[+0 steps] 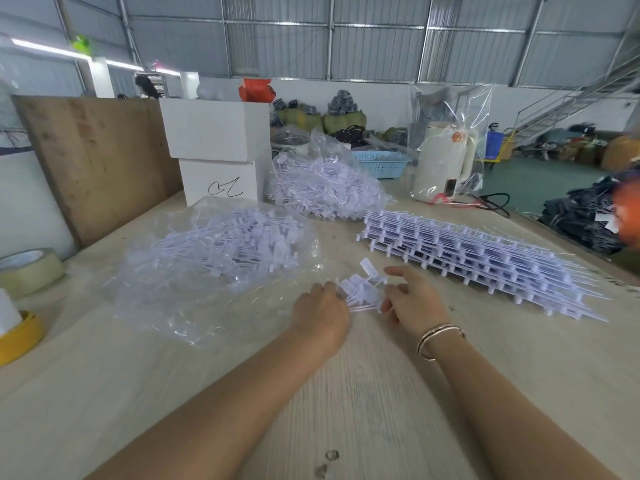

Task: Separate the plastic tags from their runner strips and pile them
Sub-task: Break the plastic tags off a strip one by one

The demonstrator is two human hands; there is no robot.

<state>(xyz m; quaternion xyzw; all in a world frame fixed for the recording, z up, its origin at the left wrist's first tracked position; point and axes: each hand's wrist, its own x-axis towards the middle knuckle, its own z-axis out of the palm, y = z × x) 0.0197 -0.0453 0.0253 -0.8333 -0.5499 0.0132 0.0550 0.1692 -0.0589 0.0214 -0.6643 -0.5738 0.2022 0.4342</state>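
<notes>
A small bunch of white plastic tags is held between both hands over the wooden table. My left hand grips its left side with closed fingers. My right hand holds the right side, its index finger stretched out. A stack of tag strips on their runners lies to the right of my hands. A clear bag with loose tags lies to the left. A second bag of loose tags sits farther back.
Two stacked white boxes and a wooden board stand at the back left. Tape rolls sit at the left edge. A bagged white kettle and a blue basket stand at the back.
</notes>
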